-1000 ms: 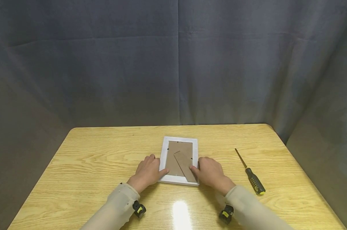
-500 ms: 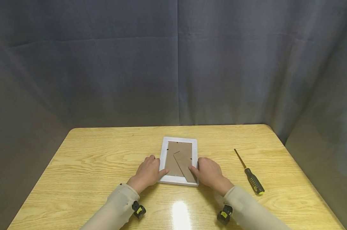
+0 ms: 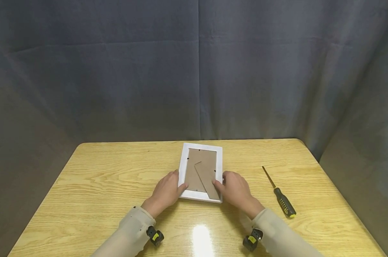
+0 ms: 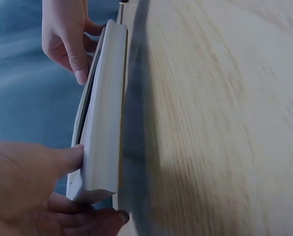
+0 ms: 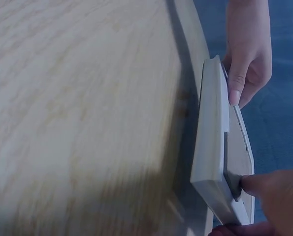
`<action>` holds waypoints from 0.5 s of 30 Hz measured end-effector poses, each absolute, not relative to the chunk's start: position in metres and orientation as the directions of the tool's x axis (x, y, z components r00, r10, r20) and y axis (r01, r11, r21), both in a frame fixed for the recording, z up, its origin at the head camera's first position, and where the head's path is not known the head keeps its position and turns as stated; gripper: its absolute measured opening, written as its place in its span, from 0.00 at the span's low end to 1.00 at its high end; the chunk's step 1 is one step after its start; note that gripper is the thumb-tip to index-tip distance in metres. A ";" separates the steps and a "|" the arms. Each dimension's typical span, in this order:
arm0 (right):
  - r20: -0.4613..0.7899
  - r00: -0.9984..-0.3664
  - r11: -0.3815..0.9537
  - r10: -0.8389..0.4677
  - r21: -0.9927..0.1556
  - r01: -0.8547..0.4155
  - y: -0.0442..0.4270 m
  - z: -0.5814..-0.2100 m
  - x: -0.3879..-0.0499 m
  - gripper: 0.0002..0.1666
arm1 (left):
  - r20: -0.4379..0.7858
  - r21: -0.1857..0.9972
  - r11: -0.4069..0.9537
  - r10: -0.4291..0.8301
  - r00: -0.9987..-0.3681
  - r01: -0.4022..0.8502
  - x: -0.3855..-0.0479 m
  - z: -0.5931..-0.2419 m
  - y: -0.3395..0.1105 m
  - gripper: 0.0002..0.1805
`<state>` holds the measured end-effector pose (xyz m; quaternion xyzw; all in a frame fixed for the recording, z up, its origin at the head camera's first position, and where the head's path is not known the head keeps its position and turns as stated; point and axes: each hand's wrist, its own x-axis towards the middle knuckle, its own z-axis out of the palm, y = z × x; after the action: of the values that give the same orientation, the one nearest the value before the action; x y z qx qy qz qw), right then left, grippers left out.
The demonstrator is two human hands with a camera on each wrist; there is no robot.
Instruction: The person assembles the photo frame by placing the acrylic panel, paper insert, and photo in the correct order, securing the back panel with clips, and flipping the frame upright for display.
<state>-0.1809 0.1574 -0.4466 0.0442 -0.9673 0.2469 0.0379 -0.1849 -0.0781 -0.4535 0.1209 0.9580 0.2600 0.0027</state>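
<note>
A white picture frame (image 3: 200, 146) shows its brown backing board (image 3: 194, 178), with a slanted stand flap (image 3: 210, 180) and small dark tabs along the edges. My left hand (image 3: 166, 191) grips its left side, thumb over the back face and fingers curled beneath. On the opposite side my right hand (image 3: 237, 191) holds the frame, its thumb touching the flap near the lower right. Both wrist views show the picture frame (image 4: 104, 108) raised off the table, with a gap of shadow under it. Its front face is hidden.
A screwdriver (image 3: 284, 201) with a black and yellow handle lies on the wooden table (image 3: 117, 167) at the right, its blade pointing away. Grey curtains (image 3: 133, 89) hang behind the table and at both sides.
Both hands have lifted the picture frame from the table, its far edge rising most in the head view. The screwdriver has stayed where it was.
</note>
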 end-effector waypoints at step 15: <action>0.155 -0.988 0.801 -0.028 -0.588 -0.115 0.161 -0.427 -0.182 0.20 | 0.127 0.854 0.488 0.144 -0.981 0.182 -0.187 -0.442 -0.073 0.35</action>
<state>-0.1818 0.1605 -0.4268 0.0377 -0.9463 0.3135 0.0694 -0.1872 -0.0730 -0.4422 0.0946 0.8624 0.4970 -0.0191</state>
